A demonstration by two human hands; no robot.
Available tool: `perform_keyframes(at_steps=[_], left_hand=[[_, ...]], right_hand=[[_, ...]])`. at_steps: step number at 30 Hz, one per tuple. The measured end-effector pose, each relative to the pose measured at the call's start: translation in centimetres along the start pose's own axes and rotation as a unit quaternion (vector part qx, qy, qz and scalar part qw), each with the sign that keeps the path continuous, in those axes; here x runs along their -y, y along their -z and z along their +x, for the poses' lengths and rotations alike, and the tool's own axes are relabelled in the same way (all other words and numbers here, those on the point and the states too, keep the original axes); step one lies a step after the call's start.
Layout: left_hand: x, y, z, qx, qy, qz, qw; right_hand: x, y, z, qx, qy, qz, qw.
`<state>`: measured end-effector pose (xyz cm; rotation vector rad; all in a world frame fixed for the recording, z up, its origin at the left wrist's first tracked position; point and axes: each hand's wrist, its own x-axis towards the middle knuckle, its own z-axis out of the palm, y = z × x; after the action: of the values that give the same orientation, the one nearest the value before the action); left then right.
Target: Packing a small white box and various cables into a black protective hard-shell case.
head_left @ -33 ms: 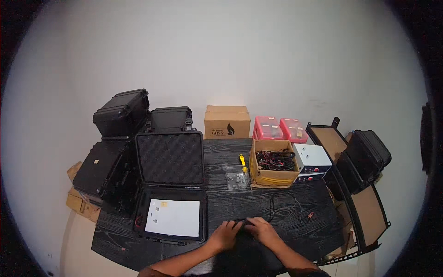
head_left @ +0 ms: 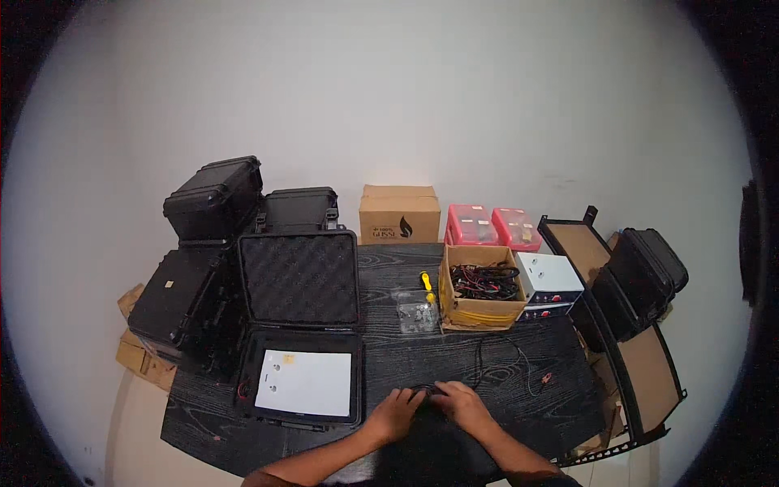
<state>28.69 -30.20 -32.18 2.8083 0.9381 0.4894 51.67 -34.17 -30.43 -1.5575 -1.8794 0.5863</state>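
Observation:
My left hand point(head_left: 397, 412) and my right hand point(head_left: 462, 405) meet near the front middle of the table. Their fingers are bent and closed on a black cable point(head_left: 426, 389), a short curve of which shows between the fingertips. Much of it is lost against the dark tabletop. From beside my right hand a dark cable point(head_left: 479, 357) loops away over the table, and a thin lead ends at a small reddish clip point(head_left: 546, 378). Left of my hands lies an opened black hard case point(head_left: 299, 280), foam in its lid and a white panel point(head_left: 307, 385) in its base.
A cardboard box of tangled cables point(head_left: 483, 312), white devices point(head_left: 549, 276) and red boxes point(head_left: 472, 226) stand at the back right. Nearer are a clear organizer point(head_left: 416, 315) and a yellow tool point(head_left: 425, 281). Black cases point(head_left: 182, 292) are stacked left; a rack frame point(head_left: 613, 341) leans right.

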Motion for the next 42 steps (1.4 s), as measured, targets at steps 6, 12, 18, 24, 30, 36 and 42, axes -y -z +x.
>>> perform_keyframes(at_steps=[6,12,18,24,30,36,42], left_hand=[[0.6,-0.1,-0.3,0.044,-0.014,0.020,0.999],[2.1,-1.6,-0.1,-0.042,-0.082,0.049,0.995],[2.7,-3.6,-0.6,-0.069,-0.110,0.021,0.991],[0.8,-1.1,1.8,0.005,-0.056,-0.010,0.998],[1.2,-2.5,2.3,-0.101,-0.069,-0.154,0.981],[1.9,-3.9,1.6,-0.015,-0.035,-0.113,0.993],[1.5,-2.5,1.5,0.022,-0.004,-0.147,0.989]], right_hand=[[-0.9,0.3,0.3,0.013,0.150,-0.173,0.973],[-1.7,0.1,1.0,0.032,0.178,-0.141,0.973],[-1.5,0.1,1.3,0.042,0.146,-0.090,0.984],[-0.4,0.6,0.8,-0.007,0.083,-0.063,0.994],[0.7,1.9,1.1,0.029,0.201,-0.164,0.965],[0.3,2.4,0.3,-0.088,0.179,-0.033,0.979],[-2.1,3.4,0.3,-0.215,-0.057,-0.134,0.966]])
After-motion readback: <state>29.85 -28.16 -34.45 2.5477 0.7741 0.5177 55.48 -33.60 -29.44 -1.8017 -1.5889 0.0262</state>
